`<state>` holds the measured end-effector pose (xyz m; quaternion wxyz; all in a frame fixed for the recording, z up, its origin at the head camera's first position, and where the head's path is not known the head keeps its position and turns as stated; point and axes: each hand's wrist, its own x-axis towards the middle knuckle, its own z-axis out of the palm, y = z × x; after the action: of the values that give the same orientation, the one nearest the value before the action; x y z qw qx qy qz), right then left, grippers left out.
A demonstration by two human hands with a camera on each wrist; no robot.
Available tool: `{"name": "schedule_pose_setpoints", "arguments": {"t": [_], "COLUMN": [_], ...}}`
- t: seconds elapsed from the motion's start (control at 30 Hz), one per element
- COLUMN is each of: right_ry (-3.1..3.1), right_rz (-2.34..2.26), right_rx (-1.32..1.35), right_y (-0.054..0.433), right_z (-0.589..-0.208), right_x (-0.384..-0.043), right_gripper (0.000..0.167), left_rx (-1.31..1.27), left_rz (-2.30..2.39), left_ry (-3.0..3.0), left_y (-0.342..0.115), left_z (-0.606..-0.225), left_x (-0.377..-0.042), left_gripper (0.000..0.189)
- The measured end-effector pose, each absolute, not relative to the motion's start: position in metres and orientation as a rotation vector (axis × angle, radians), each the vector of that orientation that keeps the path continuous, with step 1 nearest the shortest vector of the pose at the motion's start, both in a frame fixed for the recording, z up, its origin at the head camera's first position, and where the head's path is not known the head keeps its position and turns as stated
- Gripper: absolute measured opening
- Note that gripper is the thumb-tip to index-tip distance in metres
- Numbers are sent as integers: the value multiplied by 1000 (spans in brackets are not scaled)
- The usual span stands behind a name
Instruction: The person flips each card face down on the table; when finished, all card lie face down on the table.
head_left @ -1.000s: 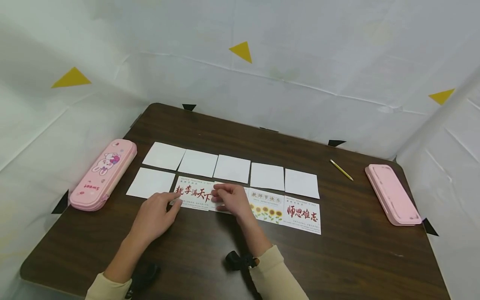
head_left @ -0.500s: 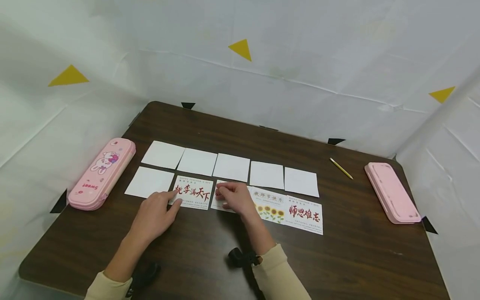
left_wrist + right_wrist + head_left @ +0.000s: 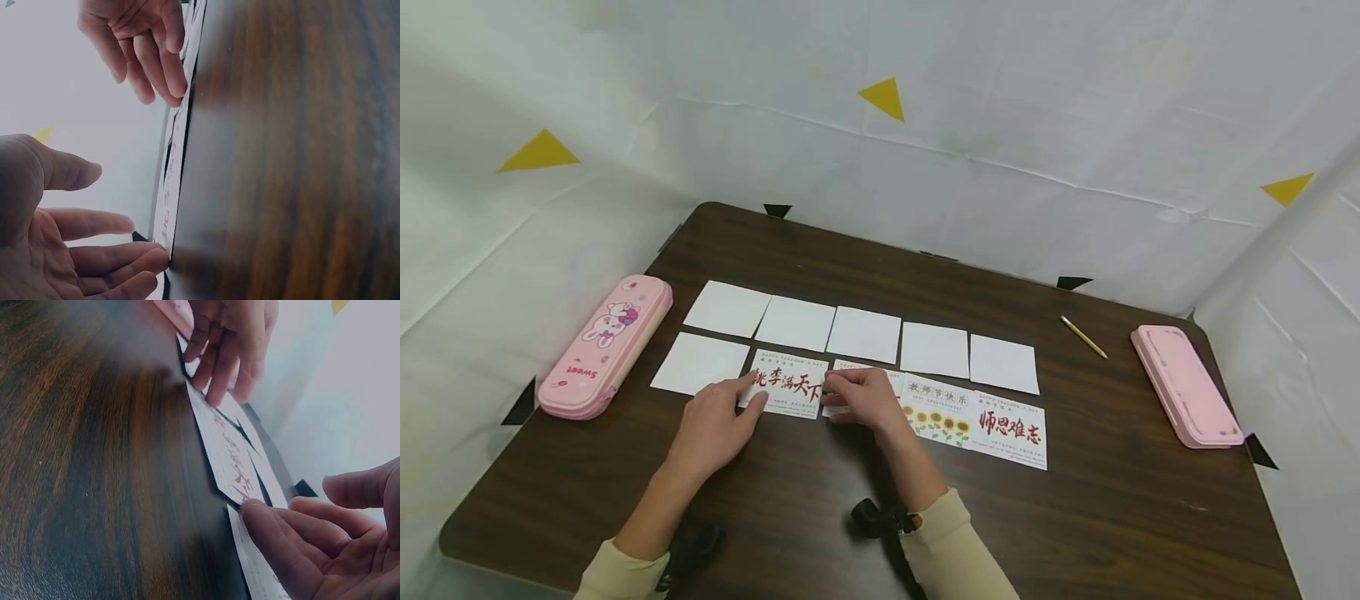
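Note:
A white card with red Chinese characters [image 3: 786, 383] lies flat in the front row of cards on the dark table. At its left edge my left hand [image 3: 711, 425] rests with loosely bent fingertips on or beside the card. My right hand [image 3: 868, 400] is at the opposite edge, its fingertips touching there, as the right wrist view shows. Partly under the right hand lies another printed card [image 3: 253, 562]. Farther right are a sunflower card [image 3: 936, 408] and a second red-lettered card [image 3: 1007, 429]. Neither hand pinches anything.
Blank white cards form the back row [image 3: 865, 335], and one blank card [image 3: 700, 364] starts the front row. Pink pencil cases stand at left [image 3: 606, 346] and right [image 3: 1187, 387]. A yellow pencil [image 3: 1083, 337] lies near the right case.
My right hand shifted right, then came back left to the red-lettered card's edge. A narrow gap has opened between that card and its right neighbour. My left hand has barely moved.

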<state>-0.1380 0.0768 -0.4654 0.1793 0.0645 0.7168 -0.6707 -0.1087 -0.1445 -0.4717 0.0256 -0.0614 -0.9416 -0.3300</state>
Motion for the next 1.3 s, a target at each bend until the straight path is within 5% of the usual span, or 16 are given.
{"name": "schedule_pose_setpoints", "arguments": {"t": [1.3], "right_ry": [1956], "right_rz": [-2123], "right_rx": [366], "right_y": [65], "right_z": [-474], "right_x": [-141], "right_gripper": [31], "left_rx": [-32], "left_rz": [-1385], "left_ry": [-2835], "left_y": [-149], "left_z": [-464], "left_x": [-113], "left_gripper": [50]}}
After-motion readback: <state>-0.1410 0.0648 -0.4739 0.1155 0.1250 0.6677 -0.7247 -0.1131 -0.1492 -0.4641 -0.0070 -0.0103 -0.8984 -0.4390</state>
